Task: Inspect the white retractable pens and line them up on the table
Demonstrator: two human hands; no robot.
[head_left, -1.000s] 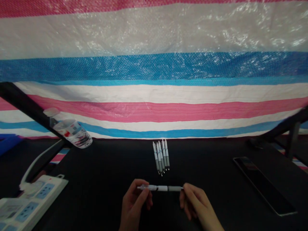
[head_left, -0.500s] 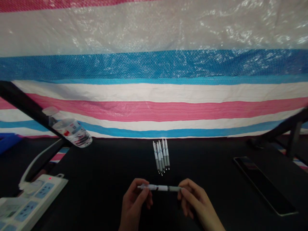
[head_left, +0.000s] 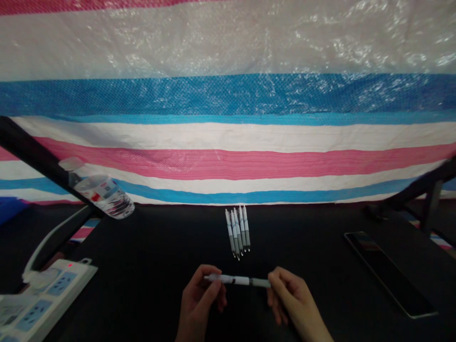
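Observation:
My left hand [head_left: 198, 299] and my right hand [head_left: 290, 299] hold a white-and-grey pen [head_left: 238, 280] level above the black table, the left pinching its white end and the right its grey end. The hands' fingers hide both tips of this pen. Just beyond it, several similar retractable pens [head_left: 237, 232] lie side by side on the table, their tips towards me. Neither hand touches that group.
A white power strip [head_left: 53, 294] with a cable lies at the left, below a clear plastic water bottle [head_left: 103, 195] on a dark bar. A dark tablet [head_left: 390, 273] lies on the black table [head_left: 142, 266] at right. A striped tarp [head_left: 228, 95] hangs behind.
My right hand has shifted its fingers along the grey end of the pen, and the pen now tilts slightly down to the right. The view has moved slightly.

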